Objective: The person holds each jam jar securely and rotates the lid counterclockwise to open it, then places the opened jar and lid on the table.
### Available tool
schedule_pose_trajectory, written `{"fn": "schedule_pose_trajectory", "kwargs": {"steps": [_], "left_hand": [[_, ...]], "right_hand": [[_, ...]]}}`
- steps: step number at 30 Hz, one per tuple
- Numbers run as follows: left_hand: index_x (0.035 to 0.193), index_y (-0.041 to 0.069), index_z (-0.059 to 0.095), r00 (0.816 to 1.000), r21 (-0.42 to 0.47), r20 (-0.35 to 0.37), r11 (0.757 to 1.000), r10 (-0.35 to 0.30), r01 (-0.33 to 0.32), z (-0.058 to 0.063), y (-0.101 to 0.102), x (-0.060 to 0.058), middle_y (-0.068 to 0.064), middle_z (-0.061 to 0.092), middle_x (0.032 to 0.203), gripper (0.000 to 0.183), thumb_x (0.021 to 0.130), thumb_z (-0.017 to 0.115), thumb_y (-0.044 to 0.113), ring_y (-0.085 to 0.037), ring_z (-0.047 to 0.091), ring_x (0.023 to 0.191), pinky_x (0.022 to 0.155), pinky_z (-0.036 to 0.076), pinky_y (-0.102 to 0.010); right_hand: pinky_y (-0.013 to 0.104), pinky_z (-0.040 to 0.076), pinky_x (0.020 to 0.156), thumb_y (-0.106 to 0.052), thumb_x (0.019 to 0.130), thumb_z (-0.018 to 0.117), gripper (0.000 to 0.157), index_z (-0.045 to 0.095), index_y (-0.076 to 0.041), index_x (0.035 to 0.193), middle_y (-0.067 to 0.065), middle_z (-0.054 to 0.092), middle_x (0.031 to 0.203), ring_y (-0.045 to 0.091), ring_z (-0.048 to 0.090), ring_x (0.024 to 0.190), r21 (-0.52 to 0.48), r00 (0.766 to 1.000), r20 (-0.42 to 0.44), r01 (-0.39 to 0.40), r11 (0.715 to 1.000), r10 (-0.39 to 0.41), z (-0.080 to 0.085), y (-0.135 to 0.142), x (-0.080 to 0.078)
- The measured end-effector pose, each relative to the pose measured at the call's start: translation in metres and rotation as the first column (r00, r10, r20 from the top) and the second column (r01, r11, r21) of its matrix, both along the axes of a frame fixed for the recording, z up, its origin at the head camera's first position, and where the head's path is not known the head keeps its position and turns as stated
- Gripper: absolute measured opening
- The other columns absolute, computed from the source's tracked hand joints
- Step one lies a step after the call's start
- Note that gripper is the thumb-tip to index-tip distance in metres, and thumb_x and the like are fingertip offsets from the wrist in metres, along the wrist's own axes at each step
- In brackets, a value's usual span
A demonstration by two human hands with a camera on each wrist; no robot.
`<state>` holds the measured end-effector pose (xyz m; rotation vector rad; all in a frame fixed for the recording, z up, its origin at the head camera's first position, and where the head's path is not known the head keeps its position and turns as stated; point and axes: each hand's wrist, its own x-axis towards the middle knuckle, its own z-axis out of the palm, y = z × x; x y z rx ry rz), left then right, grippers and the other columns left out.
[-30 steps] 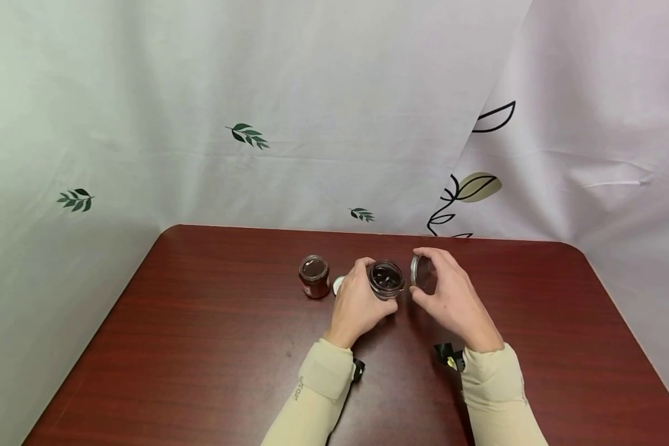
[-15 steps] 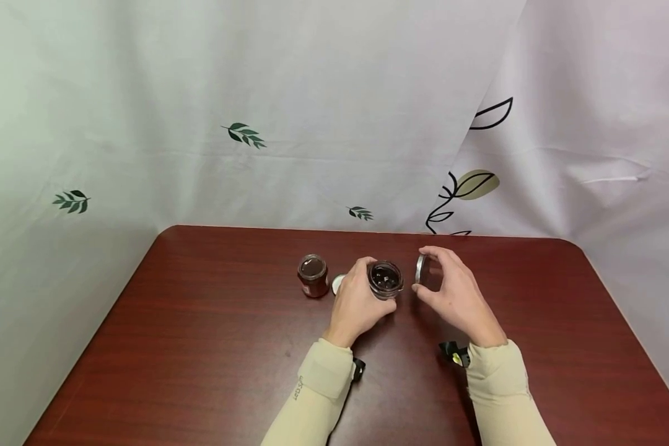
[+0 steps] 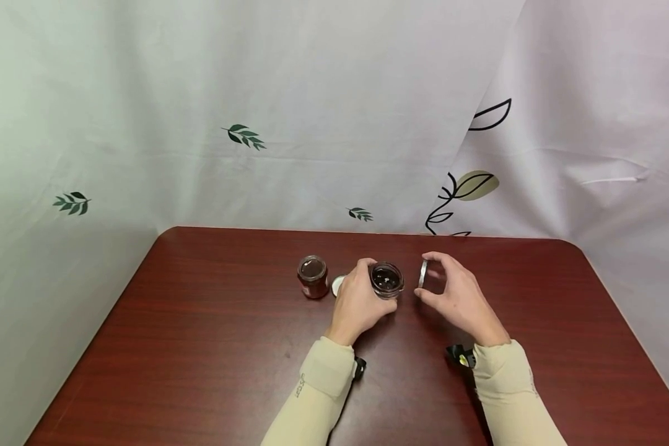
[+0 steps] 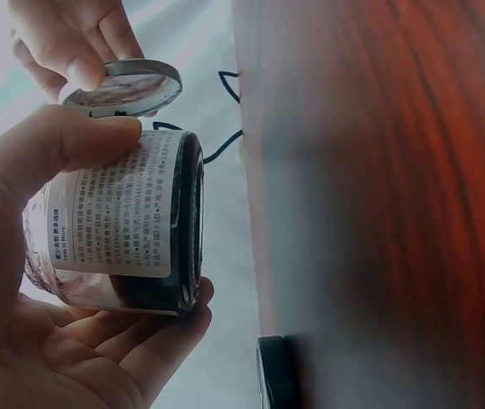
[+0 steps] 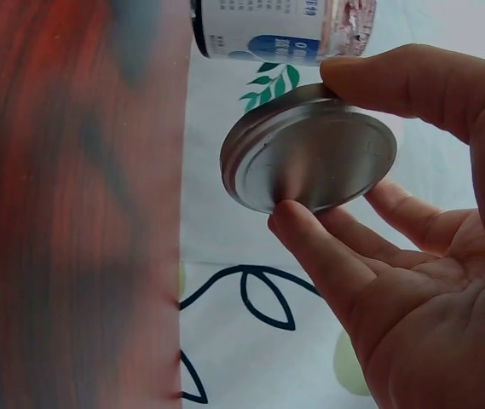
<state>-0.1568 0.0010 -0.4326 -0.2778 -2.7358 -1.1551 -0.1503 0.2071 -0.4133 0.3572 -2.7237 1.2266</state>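
My left hand (image 3: pixel 358 300) grips a glass jar (image 3: pixel 386 282) round its side, fingers on one side and thumb on the other. The jar is uncovered, with dark contents showing inside its rim. In the left wrist view a white printed label (image 4: pixel 118 217) faces the camera, and the jar is raised above the tabletop. To its right, my right hand (image 3: pixel 463 297) pinches a silver metal lid (image 3: pixel 422 274) by its edge between thumb and fingers. The lid stands on edge, apart from the jar; its flat metal face (image 5: pixel 314 162) shows in the right wrist view.
A second jar (image 3: pixel 313 279) with dark red contents stands on the table (image 3: pixel 228 347), left of my left hand. Beside it lies a white lid (image 3: pixel 337 285), partly hidden by that hand. A white curtain (image 3: pixel 312 93) with leaf prints hangs behind the table's far edge.
The right hand has moved a little to the right with the lid, widening the gap to the jar. The lid has turned nearly edge-on to the head view. The left hand stays in place.
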Motion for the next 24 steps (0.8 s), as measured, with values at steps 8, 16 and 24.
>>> {"fn": "schedule_pose_trajectory", "kwargs": {"steps": [8,16,24], "left_hand": [[0.127,0.007,0.055,1.0,-0.023,0.008,1.0,0.007,-0.007,0.001,0.001,-0.001,-0.008,0.071,0.108,0.073,0.064,0.086,0.025,-0.023,0.069,0.095,0.082,0.053,-0.037],[0.126,0.006,0.056,1.0,-0.031,0.005,1.0,0.006,-0.006,0.0,0.003,-0.001,-0.009,0.071,0.107,0.073,0.063,0.088,0.022,-0.024,0.068,0.095,0.082,0.053,-0.037],[0.126,0.006,0.055,1.0,-0.029,0.015,1.0,-0.003,0.004,-0.001,0.005,-0.004,-0.01,0.07,0.11,0.073,0.062,0.088,0.018,-0.025,0.068,0.098,0.085,0.053,-0.037]], "right_hand": [[0.048,0.052,0.093,-0.001,0.079,0.082,0.068,0.05,0.0,0.139,0.02,0.053,0.14,0.037,0.066,0.112,-0.027,0.999,0.04,-0.016,1.0,0.017,-0.004,0.002,-0.001],[0.045,0.053,0.093,0.0,0.077,0.083,0.068,0.052,0.001,0.138,0.023,0.056,0.133,0.035,0.067,0.112,-0.051,0.997,0.071,-0.035,0.998,0.038,-0.009,0.001,-0.003],[0.039,0.053,0.092,0.002,0.076,0.083,0.069,0.051,0.005,0.137,0.024,0.058,0.131,0.036,0.066,0.113,-0.076,0.994,0.091,-0.055,0.996,0.062,-0.015,0.002,-0.005]]}}
